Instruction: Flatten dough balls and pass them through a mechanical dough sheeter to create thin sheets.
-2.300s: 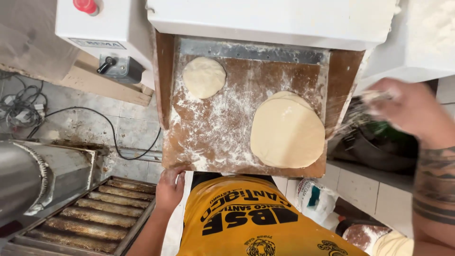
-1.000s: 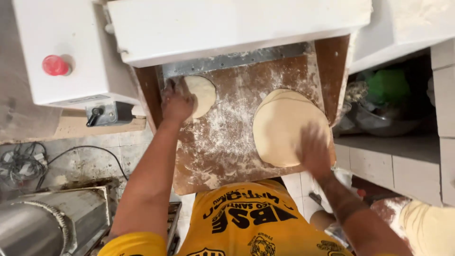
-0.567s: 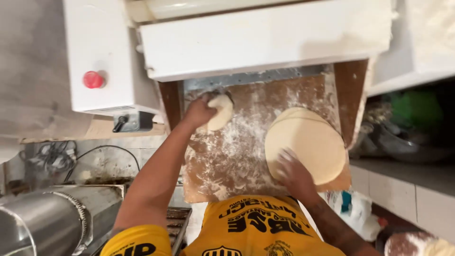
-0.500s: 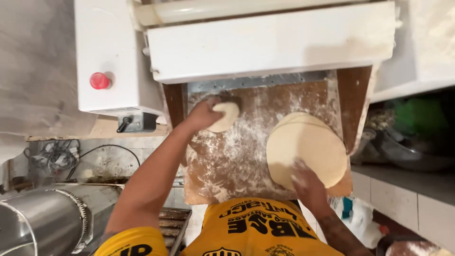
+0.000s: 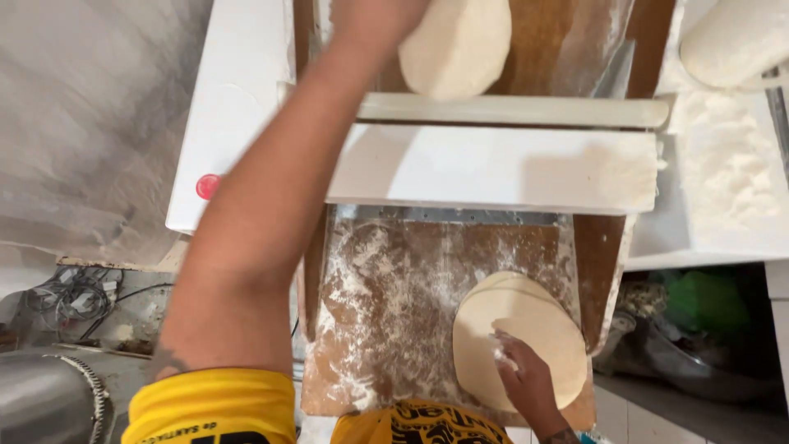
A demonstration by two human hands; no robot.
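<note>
Head view: my left hand (image 5: 374,16) holds a pale oval dough piece (image 5: 456,41) above the white roller machine (image 5: 493,168), right hand (image 5: 526,382) flat, open on the rolled round stack (image 5: 534,316) below it.

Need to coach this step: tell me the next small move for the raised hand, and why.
Probably let the dough piece go onto the upper wooden chute. The left hand holds it just above the white roller, while the right hand rests on the flat dough stack below.
</note>
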